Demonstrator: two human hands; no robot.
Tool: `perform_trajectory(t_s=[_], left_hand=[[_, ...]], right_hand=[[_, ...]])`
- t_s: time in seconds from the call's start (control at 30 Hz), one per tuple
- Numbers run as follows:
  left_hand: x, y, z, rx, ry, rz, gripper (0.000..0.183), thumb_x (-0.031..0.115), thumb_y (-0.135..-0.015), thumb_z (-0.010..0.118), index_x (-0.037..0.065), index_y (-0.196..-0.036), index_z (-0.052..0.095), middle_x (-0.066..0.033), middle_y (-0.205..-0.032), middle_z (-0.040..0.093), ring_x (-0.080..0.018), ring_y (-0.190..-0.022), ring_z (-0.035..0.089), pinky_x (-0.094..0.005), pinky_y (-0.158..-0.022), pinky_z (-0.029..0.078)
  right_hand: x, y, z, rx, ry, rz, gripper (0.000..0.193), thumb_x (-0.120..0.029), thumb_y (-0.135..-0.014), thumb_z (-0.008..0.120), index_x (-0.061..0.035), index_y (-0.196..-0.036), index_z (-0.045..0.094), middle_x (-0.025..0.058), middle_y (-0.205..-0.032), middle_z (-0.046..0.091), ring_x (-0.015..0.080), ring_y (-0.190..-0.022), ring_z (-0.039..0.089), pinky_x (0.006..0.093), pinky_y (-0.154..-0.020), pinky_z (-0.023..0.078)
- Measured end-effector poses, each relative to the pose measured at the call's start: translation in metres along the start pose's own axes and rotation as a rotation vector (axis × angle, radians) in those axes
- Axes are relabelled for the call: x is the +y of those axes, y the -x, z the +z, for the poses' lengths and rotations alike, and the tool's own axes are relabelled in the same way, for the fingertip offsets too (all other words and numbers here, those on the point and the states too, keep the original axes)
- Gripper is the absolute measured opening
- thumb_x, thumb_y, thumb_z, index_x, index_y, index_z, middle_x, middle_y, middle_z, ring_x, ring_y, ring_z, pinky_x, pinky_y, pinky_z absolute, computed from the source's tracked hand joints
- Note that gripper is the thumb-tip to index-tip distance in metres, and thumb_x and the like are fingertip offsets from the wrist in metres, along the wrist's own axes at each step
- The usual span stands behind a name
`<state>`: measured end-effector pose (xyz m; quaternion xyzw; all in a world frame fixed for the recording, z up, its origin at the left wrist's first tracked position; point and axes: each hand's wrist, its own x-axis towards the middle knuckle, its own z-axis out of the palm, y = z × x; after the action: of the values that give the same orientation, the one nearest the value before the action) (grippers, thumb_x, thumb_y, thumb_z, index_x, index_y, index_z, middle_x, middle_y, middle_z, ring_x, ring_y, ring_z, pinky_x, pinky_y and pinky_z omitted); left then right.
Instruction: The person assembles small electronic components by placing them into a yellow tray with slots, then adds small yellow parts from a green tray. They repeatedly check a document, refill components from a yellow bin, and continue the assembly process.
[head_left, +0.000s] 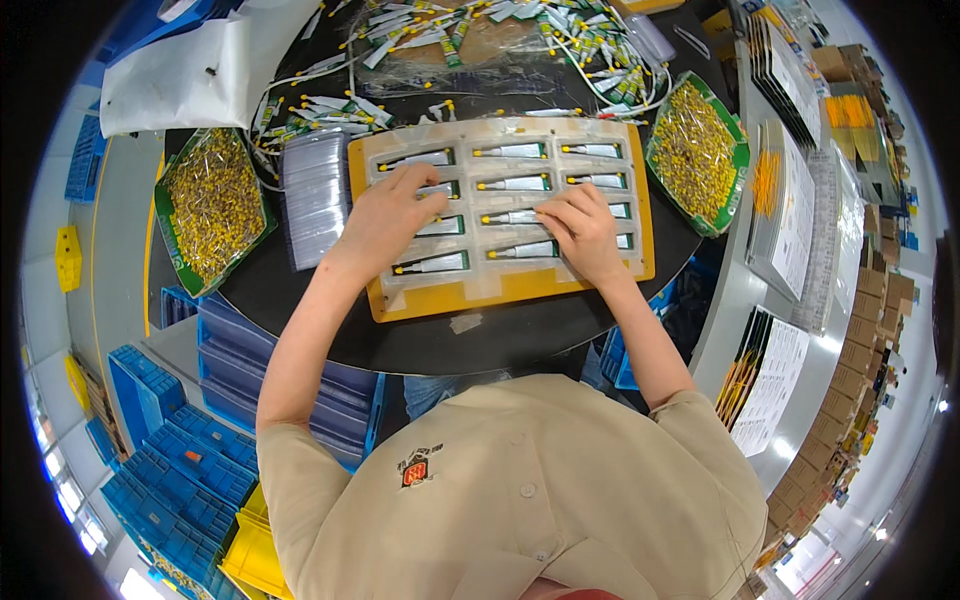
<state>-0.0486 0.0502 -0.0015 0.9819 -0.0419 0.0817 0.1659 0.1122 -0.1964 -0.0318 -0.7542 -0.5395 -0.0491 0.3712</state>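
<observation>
black table (400,345) under a yellow-rimmed tray (510,292); blue crates (175,480) at left.

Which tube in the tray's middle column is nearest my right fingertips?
The third tube from the top: your right hand covers its right end, while the other three show their right ends.

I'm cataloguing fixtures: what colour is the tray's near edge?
The near edge is mustard yellow, clearest in the head view.

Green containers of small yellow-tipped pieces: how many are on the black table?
2: the left green container, beyond the stack of clear plastic beside the yellow tray; and the right green container, on the tray's other side. Hidden ones can't be ruled out.
</observation>
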Motion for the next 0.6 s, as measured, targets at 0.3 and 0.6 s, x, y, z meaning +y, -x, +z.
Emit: perform_trajectory(t_s=[0.3,0.6], left_hand=[[0.011,0.0,-0.001,-0.014,-0.005,-0.105,0.013,0.005,-0.085,0.058,0.007,-0.097,0.056,-0.0079,-0.115,0.053,-0.0306,-0.107,0.057,-0.0398,-0.083,0.05],[0.051,0.01,0.015,0.01,0.089,-0.336,0.023,0.007,-0.086,0.064,0.007,-0.106,0.053,-0.0132,-0.119,0.049,-0.0363,-0.102,0.057,-0.0439,-0.079,0.05]], right_hand=[[-0.008,0.025,-0.005,0.017,0.034,-0.076,0.016,-0.01,-0.072,0.077,-0.0127,-0.086,0.071,-0.0005,-0.085,0.061,0.0215,-0.086,0.057,0.0355,-0.077,0.042],[0.009,0.019,-0.013,0.082,0.013,-0.024,0.013,-0.011,-0.073,0.076,-0.0122,-0.085,0.072,0.0004,-0.086,0.063,0.0218,-0.086,0.057,0.0359,-0.078,0.043]])
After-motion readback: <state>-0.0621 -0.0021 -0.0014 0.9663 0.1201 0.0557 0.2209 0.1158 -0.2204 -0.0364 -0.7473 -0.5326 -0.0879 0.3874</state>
